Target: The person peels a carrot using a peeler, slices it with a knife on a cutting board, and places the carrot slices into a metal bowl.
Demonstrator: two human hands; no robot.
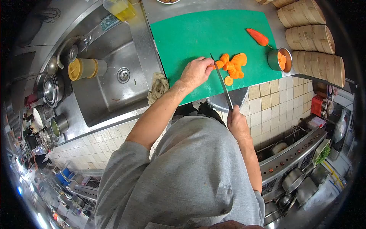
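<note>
My right hand point(238, 121) is wrapped round the handle of a long kitchen knife point(224, 84), its blade angled up and left over the green cutting board point(179, 42). The fingers of my left hand point(196, 71) are closed on a short piece of carrot point(217, 65), right beside the blade near its tip. To the right of the blade lies a heap of carrot slices point(237, 65), with one round slice nearer the board's front edge. How much carrot lies under my left fingers is hidden.
A red pepper point(257, 37) lies at the board's far right. Beside it stands a metal container point(273, 59) with carrot slices. Bamboo steamers point(318, 66) are stacked at the right. A crumpled cloth point(158, 88) lies between board and sink point(110, 101); a yellow-lidded container point(87, 68) is in the sink.
</note>
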